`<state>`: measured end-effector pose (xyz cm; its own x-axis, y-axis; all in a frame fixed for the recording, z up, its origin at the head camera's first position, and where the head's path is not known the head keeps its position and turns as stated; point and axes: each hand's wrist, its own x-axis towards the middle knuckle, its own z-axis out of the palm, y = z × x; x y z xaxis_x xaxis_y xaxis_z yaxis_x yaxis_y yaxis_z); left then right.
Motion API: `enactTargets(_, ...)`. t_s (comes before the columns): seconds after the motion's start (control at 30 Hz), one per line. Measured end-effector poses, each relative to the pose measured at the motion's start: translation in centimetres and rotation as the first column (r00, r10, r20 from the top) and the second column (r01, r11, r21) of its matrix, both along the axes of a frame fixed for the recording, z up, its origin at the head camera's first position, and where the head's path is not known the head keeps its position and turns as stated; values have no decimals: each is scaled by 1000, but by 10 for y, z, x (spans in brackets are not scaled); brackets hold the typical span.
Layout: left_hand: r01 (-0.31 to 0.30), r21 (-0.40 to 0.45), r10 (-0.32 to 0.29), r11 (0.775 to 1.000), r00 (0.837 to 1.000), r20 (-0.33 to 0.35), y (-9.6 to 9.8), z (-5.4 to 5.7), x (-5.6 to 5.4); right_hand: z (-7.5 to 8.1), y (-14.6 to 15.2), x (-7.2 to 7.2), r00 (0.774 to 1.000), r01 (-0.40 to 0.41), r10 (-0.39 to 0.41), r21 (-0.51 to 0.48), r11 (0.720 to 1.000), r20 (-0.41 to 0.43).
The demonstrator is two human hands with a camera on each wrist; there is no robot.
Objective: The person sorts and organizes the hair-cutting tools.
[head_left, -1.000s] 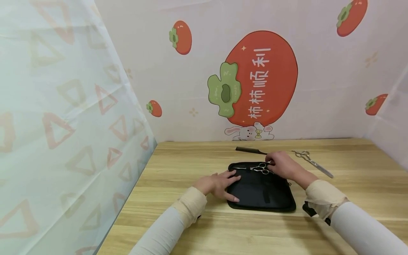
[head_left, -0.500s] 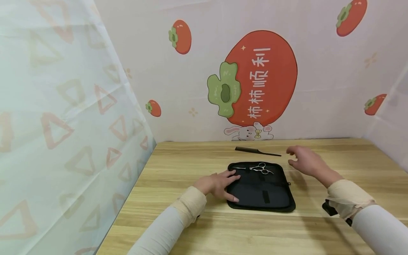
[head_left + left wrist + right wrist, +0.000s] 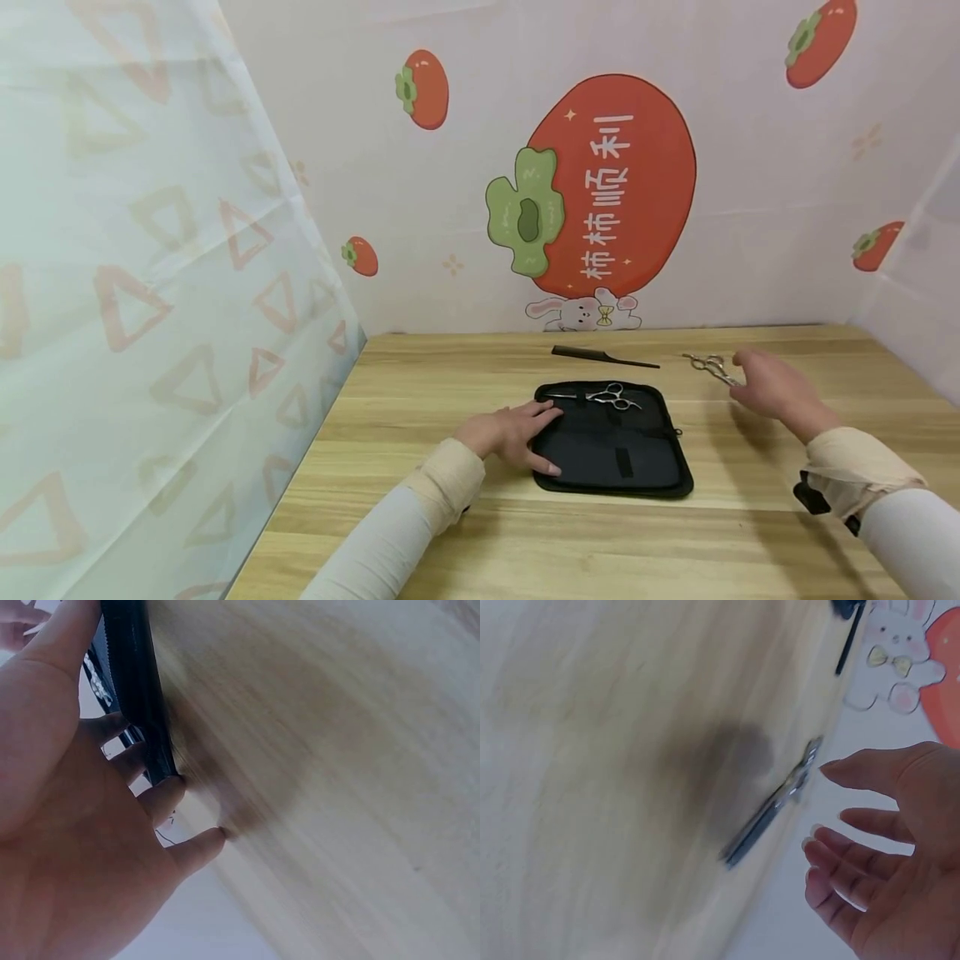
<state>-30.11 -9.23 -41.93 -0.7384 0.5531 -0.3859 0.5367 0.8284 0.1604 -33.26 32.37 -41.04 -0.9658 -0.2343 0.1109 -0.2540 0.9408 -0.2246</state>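
Note:
A black zip case (image 3: pixel 577 454) lies unfolded flat on the table. One pair of silver scissors (image 3: pixel 618 398) is tucked under a strap along its far side. My left hand (image 3: pixel 506 437) rests with spread fingers on the case's left edge; in the left wrist view its fingers touch the black rim (image 3: pixel 135 667). To the right of the case, my right hand (image 3: pixel 783 392) hovers over a second pair of scissors (image 3: pixel 712 367), covering the blades in the head view. In the right wrist view these scissors (image 3: pixel 769 810) lie apart from my loosely bent fingers, which hold nothing.
Behind the case lies a black tail comb (image 3: pixel 592 354), its thin handle pointing right. The wooden table (image 3: pixel 420 375) ends at a back wall sheet (image 3: pixel 465 167) printed with persimmons. Another printed sheet (image 3: pixel 165 333) hangs along the left side.
My right hand has left the scissors in the case and moved right, past the comb's handle, to the second pair. The left hand has stayed on the case.

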Motion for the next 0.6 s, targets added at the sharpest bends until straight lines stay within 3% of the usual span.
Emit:
enactTargets(0.2,10,12,-11,1000,1000,20,0,-1,0,-8,18,2,998,31,-29,-24,999,60)
enactTargets(0.6,21,12,-21,1000,1000,-5,1,2,-3,-16,33,-4,997,2,1,-41,999,71)
